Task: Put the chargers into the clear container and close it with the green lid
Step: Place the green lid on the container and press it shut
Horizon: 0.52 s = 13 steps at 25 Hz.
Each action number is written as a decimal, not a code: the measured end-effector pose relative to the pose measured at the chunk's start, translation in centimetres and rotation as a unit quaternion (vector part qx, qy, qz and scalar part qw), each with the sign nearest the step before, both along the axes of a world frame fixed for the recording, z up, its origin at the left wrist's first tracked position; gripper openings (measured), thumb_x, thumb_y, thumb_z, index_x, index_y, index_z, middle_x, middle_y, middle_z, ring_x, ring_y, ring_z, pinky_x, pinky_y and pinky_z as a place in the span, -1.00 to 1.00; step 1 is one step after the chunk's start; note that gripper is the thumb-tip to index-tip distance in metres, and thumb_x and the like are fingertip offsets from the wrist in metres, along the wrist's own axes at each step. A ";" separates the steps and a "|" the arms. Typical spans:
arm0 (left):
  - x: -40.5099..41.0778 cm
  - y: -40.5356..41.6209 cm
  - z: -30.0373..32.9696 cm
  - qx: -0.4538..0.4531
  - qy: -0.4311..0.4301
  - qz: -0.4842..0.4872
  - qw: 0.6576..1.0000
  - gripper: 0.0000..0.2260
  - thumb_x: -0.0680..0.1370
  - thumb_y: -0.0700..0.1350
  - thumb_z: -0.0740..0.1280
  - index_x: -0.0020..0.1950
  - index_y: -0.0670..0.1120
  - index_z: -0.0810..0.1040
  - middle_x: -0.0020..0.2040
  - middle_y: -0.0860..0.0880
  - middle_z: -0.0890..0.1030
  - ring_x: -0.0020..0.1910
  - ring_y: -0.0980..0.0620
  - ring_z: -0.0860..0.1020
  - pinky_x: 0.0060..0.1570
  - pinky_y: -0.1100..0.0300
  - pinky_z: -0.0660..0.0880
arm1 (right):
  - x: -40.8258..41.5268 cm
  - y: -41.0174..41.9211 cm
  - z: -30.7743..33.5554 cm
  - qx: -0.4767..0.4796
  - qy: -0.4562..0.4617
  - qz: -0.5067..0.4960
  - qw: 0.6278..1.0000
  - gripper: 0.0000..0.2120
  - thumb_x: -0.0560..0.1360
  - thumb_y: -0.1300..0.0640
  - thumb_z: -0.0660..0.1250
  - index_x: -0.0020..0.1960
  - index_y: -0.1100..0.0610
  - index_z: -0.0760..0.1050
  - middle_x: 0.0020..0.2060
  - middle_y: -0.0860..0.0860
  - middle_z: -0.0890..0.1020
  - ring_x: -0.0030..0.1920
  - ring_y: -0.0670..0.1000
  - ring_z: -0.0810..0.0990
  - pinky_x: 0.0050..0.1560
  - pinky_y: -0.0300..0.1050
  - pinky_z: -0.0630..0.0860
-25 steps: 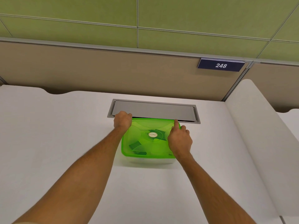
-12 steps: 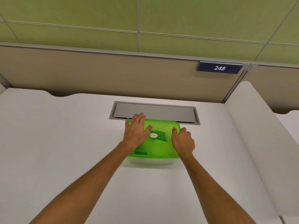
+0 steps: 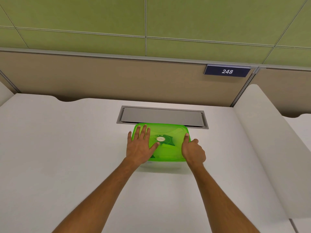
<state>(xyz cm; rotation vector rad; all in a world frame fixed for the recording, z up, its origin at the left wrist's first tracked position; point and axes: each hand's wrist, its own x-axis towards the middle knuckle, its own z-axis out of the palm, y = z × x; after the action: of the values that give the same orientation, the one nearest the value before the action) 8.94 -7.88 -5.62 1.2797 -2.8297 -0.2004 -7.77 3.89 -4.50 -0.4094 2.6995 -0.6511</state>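
The green lid [image 3: 170, 142] lies flat on top of the clear container [image 3: 159, 163], of which only a thin pale strip shows below the lid's near edge; the two sit on the white desk [image 3: 67, 148] toward its far edge, about midway across, with the lid's far edge just overlapping the near rim of the grey metal hatch [image 3: 162, 116] set into the desktop. The left hand [image 3: 140, 145] rests palm down on the left part of the lid, fingers spread and pointing toward the far edge, thumb stretched inward near the round label [image 3: 161, 139] at the lid's centre. The right hand [image 3: 193, 151] is curled loosely at the lid's right edge, its thumb laid on top of the lid and the other fingers folded down past the rim, so whether they grip the container's side cannot be told. Dark shapes show dimly through the green plastic beside the label, too blurred to identify. A dark blue plate [image 3: 227, 71] reading 248 hangs on the beige partition [image 3: 101, 78] behind the desk.
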 end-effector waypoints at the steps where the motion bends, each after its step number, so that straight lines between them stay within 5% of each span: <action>1: 0.0 0.0 0.0 -0.004 -0.001 0.000 1.000 -0.28 0.51 0.37 -0.19 0.55 -0.02 -0.07 0.58 -0.02 -0.08 0.54 -0.04 -0.14 0.46 -0.16 -0.14 | 0.1 0.0 0.0 -0.004 0.000 -0.009 1.000 -0.33 0.57 -0.29 -0.14 0.26 0.23 0.37 0.14 0.24 0.59 0.15 0.27 0.54 0.02 0.07 0.41; 13: -0.2 -0.2 -0.5 -0.018 0.003 0.003 1.000 -0.26 0.50 0.38 -0.19 0.54 -0.04 -0.05 0.58 -0.03 -0.07 0.55 -0.05 -0.13 0.47 -0.10 -0.11 | -0.2 0.0 -0.3 -0.055 0.018 0.005 0.998 -0.46 0.65 -0.06 -0.09 0.14 0.30 0.50 0.09 0.29 0.61 0.14 0.29 0.55 0.11 0.06 0.43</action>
<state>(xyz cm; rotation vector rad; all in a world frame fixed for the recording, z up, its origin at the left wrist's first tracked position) 8.76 -8.10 -6.08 1.2770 -2.8108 -0.1529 -8.00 3.90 -4.79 -0.4651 2.7023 -0.7999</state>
